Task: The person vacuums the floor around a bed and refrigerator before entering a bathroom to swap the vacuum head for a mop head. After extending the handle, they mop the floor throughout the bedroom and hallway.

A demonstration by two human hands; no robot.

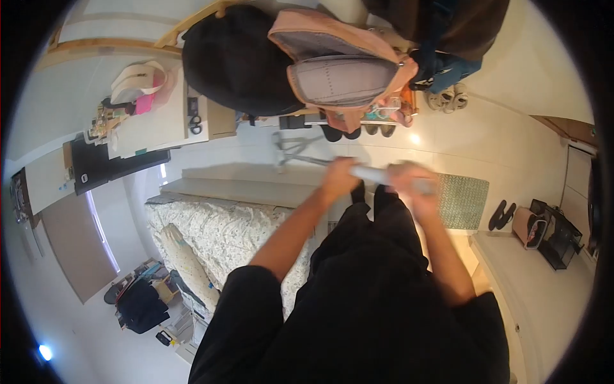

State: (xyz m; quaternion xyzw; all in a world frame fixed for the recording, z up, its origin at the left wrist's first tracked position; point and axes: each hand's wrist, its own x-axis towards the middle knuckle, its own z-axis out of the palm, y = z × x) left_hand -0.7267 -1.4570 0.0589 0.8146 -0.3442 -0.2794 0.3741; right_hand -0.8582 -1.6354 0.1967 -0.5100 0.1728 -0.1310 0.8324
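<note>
Both hands grip a pale grey pole (pixel 371 174) held roughly level above the floor. My left hand (pixel 340 178) is closed around it nearer the frame end. My right hand (pixel 412 185), smeared by motion, wraps the other end. To the left, the pole leads to an open, angular grey frame (pixel 291 152) with a short crossbar, low over the pale floor. Its exact kind cannot be made out. My dark-clad legs and feet (pixel 359 192) are just below the pole.
A bed with patterned bedding (pixel 217 224) lies left. Ahead hang an open pink backpack (pixel 345 80) and a black bag (pixel 236 57), with shoes (pixel 341 132) below. On the right are a green mat (pixel 464 201), dark slippers (pixel 502 216) and a long pale surface (pixel 543 281).
</note>
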